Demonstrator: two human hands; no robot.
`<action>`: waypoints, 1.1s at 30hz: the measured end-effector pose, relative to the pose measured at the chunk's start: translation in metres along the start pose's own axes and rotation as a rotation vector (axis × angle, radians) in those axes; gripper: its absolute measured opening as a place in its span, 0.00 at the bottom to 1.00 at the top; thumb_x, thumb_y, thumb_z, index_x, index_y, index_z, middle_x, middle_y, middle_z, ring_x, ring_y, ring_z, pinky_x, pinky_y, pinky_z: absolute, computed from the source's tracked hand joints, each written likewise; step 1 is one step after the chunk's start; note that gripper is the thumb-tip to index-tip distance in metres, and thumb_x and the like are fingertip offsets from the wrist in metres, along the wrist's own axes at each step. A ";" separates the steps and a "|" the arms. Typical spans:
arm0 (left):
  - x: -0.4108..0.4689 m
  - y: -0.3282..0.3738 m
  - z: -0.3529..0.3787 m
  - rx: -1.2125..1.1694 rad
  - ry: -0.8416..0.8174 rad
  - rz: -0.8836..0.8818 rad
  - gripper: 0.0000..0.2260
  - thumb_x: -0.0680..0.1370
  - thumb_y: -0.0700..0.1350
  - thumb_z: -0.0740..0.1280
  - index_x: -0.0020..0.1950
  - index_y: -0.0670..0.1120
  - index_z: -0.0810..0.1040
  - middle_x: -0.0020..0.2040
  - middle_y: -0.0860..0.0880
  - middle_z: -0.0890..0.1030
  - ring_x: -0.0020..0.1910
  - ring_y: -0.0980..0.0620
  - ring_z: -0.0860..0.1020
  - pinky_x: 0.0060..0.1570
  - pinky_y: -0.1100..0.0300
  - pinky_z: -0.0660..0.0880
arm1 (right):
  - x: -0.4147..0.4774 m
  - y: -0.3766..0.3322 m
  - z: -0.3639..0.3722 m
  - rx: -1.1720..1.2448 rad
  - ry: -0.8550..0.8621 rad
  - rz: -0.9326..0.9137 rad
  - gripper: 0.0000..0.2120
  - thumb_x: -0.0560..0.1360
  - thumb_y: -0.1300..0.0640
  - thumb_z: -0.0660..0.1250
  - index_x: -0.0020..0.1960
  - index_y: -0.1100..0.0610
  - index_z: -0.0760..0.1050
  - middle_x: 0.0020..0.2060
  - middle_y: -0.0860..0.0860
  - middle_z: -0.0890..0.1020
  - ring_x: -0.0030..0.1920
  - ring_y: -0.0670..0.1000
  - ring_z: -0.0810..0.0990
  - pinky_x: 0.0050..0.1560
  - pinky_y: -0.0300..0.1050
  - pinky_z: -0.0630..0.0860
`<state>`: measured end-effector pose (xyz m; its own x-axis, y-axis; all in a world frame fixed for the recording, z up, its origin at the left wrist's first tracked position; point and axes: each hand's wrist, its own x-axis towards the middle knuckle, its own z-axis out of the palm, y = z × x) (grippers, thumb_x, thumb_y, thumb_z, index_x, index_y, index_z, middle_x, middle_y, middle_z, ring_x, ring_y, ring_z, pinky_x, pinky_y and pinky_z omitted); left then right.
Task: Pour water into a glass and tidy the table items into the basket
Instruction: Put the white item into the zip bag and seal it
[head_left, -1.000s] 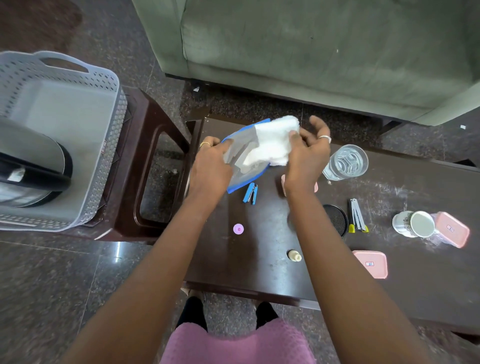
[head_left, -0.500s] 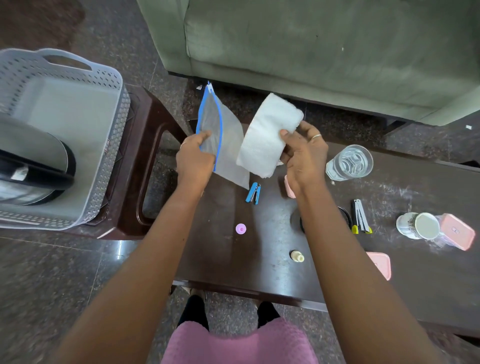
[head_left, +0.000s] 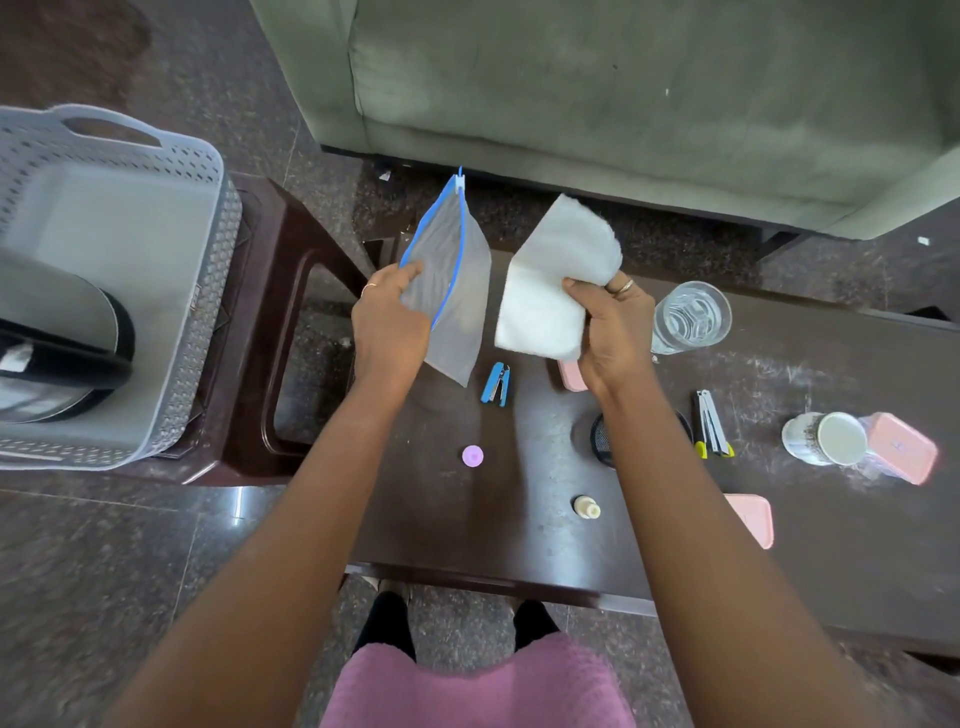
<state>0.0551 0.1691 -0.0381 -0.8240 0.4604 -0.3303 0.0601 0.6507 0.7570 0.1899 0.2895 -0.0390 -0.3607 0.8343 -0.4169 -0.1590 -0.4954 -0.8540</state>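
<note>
- Left hand pinches the blue-zippered mouth of a clear pouch, thumb on the near face. The right hand has its fingers curled round a folded white cloth.
- A second ago the cloth sat half inside the pouch with both hands pressed together. Now it is out, and the two are held apart above the far edge of the table.
- The glass stands just beside the right hand with water in it, so the pouring looks done and the tidying is still to do.
- The basket waits on a stool to the left, well apart from both hands. It holds one dark-handled vessel, cut off by the frame edge.
- A stapler, purple cap, small bottle, pink lid and tipped mug still lie on the table.
- The right arm covers part of a black round item, and a pink piece peeks from under the right hand. Neither can be told for certain.
</note>
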 end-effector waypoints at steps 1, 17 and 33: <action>-0.001 0.001 0.001 -0.004 0.002 -0.002 0.30 0.70 0.27 0.54 0.67 0.50 0.73 0.70 0.51 0.68 0.67 0.52 0.69 0.55 0.69 0.67 | -0.001 0.000 -0.001 -0.007 0.006 0.003 0.14 0.69 0.76 0.63 0.38 0.59 0.80 0.32 0.48 0.85 0.37 0.49 0.83 0.43 0.48 0.81; -0.028 0.012 0.019 0.023 -0.001 0.094 0.28 0.70 0.29 0.55 0.65 0.49 0.75 0.68 0.50 0.71 0.67 0.52 0.70 0.60 0.69 0.62 | -0.019 -0.011 -0.054 -0.040 0.136 0.062 0.12 0.69 0.72 0.69 0.41 0.57 0.72 0.38 0.53 0.80 0.39 0.52 0.80 0.38 0.44 0.79; -0.054 0.053 0.029 0.178 -0.185 0.259 0.28 0.69 0.30 0.57 0.65 0.51 0.74 0.67 0.52 0.72 0.62 0.51 0.73 0.50 0.64 0.68 | -0.044 -0.007 -0.170 -0.965 0.259 0.225 0.15 0.75 0.65 0.64 0.62 0.64 0.72 0.59 0.63 0.77 0.57 0.62 0.77 0.57 0.59 0.75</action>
<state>0.1196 0.1963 0.0038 -0.6539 0.7144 -0.2491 0.3637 0.5855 0.7245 0.3631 0.2972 -0.0677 -0.0629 0.8292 -0.5554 0.7369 -0.3368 -0.5862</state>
